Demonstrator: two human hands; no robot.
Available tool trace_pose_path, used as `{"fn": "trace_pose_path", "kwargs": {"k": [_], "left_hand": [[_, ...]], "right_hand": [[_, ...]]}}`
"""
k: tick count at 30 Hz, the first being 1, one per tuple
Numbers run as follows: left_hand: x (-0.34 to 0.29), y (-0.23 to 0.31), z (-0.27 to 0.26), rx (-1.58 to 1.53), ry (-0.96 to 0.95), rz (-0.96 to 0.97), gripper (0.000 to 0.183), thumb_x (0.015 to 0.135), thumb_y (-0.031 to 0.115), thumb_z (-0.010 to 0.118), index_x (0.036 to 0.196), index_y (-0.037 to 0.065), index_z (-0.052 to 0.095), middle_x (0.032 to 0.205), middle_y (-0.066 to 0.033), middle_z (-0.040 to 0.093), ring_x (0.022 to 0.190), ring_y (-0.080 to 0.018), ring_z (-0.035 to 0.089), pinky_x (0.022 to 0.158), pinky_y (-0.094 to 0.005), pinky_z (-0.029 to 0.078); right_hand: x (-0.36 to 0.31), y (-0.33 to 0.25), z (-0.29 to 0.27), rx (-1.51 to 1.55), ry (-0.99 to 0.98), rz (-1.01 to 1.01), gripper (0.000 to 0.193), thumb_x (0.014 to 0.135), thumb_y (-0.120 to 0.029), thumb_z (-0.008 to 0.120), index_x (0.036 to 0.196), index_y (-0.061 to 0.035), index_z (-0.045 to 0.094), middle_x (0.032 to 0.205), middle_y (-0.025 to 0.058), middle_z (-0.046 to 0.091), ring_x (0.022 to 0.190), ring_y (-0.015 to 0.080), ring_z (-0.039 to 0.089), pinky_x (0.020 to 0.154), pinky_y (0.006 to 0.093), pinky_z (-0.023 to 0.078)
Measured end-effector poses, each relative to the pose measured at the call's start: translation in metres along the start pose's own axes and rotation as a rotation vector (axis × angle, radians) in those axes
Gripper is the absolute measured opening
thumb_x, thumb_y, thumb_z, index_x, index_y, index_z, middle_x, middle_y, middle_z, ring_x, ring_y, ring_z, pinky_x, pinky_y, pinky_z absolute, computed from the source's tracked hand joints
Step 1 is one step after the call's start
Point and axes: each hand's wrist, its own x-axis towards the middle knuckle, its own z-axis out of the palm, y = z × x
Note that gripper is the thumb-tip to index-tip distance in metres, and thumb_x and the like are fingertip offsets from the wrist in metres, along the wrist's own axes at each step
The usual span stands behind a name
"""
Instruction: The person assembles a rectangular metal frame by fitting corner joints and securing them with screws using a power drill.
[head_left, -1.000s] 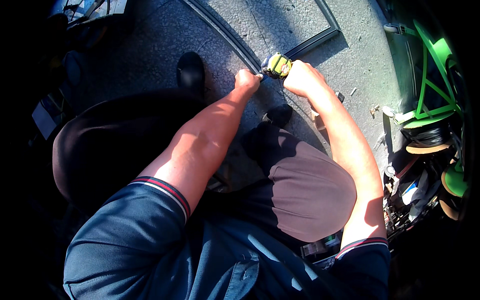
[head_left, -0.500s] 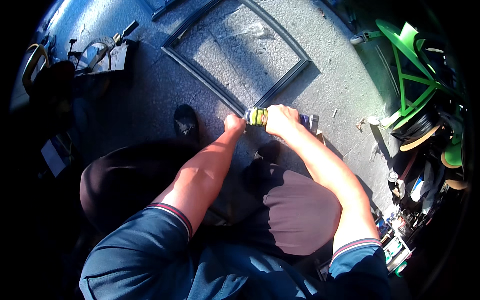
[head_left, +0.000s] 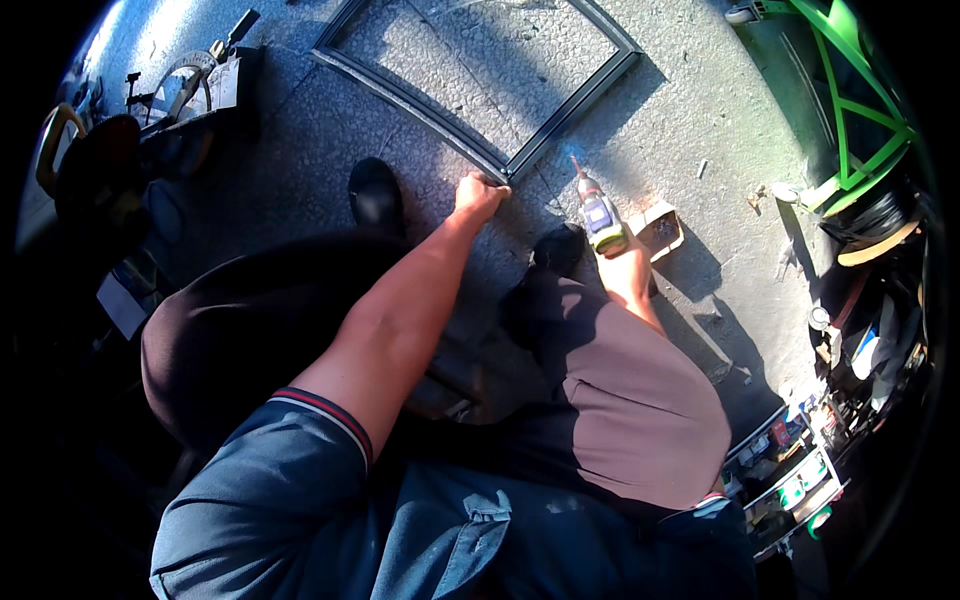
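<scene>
Dark rectangular metal frame lies flat on the grey concrete floor, upper centre. Left hand is closed on its near corner. Right hand, centre right, grips a yellow-and-grey cordless drill, bit touching the floor beside a small cardboard box.

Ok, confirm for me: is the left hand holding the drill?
No, the left hand rests on the dark frame's corner, while the right hand grips the drill.
</scene>
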Motion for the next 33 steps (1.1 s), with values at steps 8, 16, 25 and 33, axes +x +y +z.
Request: {"fn": "trace_pose_path", "kwargs": {"k": [8, 16, 25, 33], "left_hand": [[0.001, 0.039, -0.004, -0.139, 0.497, -0.157, 0.068, 0.074, 0.044, 0.083, 0.116, -0.002, 0.058, 0.112, -0.0232, 0.067, 0.105, -0.0354, 0.066, 0.089, -0.0428, 0.053], [0.027, 0.080, -0.009, 0.128, 0.656, -0.494, 0.079, 0.072, 0.042, 0.082, 0.123, 0.001, 0.038, 0.121, -0.0283, 0.054, 0.111, -0.0439, 0.062, 0.092, -0.0497, 0.054], [0.000, 0.068, -0.050, -0.292, 0.765, -0.165, 0.055, 0.075, 0.023, 0.073, 0.112, -0.007, 0.046, 0.099, -0.0277, 0.062, 0.094, -0.0407, 0.063, 0.085, -0.0454, 0.050], [-0.013, 0.031, -0.127, -0.340, 0.644, 0.119, 0.028, 0.072, 0.011, 0.068, 0.088, 0.002, 0.046, 0.069, -0.0059, 0.053, 0.057, -0.0175, 0.051, 0.055, -0.0342, 0.045]], "right_hand": [[-0.064, 0.048, 0.064, 0.023, -0.017, 0.142, 0.040, 0.076, -0.012, 0.074, 0.115, -0.0067, 0.065, 0.098, 0.0217, 0.067, 0.095, 0.0391, 0.067, 0.078, 0.0429, 0.053], [-0.062, 0.061, 0.060, -0.160, -0.209, 0.020, 0.044, 0.078, -0.014, 0.071, 0.121, -0.0071, 0.062, 0.106, 0.0226, 0.064, 0.098, 0.0397, 0.065, 0.081, 0.0446, 0.052], [0.021, 0.050, -0.003, 0.231, 0.227, 0.054, 0.036, 0.084, -0.012, 0.068, 0.118, -0.0021, 0.061, 0.096, 0.0185, 0.061, 0.089, 0.0343, 0.062, 0.081, 0.0433, 0.051], [0.141, 0.001, -0.087, 0.431, 0.322, 0.019, 0.035, 0.096, -0.032, 0.065, 0.113, -0.0007, 0.063, 0.104, 0.0144, 0.068, 0.098, 0.0238, 0.065, 0.088, 0.0391, 0.051]]}}
